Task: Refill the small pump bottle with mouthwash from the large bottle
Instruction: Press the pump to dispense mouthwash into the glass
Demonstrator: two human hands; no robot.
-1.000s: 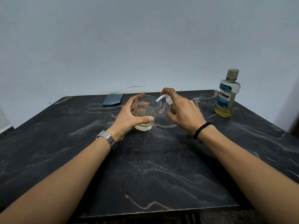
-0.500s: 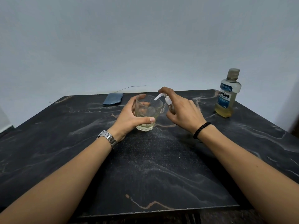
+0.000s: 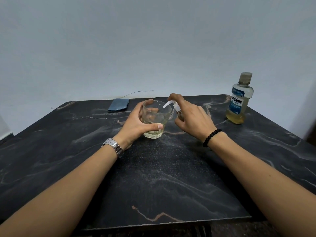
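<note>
Pump bottle (image 3: 177, 111) in R hand (image 3: 193, 120), nozzle pointing left over glass (image 3: 156, 120)

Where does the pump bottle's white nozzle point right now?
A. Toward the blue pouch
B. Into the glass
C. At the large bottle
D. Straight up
B: the white nozzle reaches over the rim of the glass, which the left hand steadies while the right hand holds the pump bottle.

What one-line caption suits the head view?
Right hand pumps small bottle into a glass steadied by left hand.
</note>
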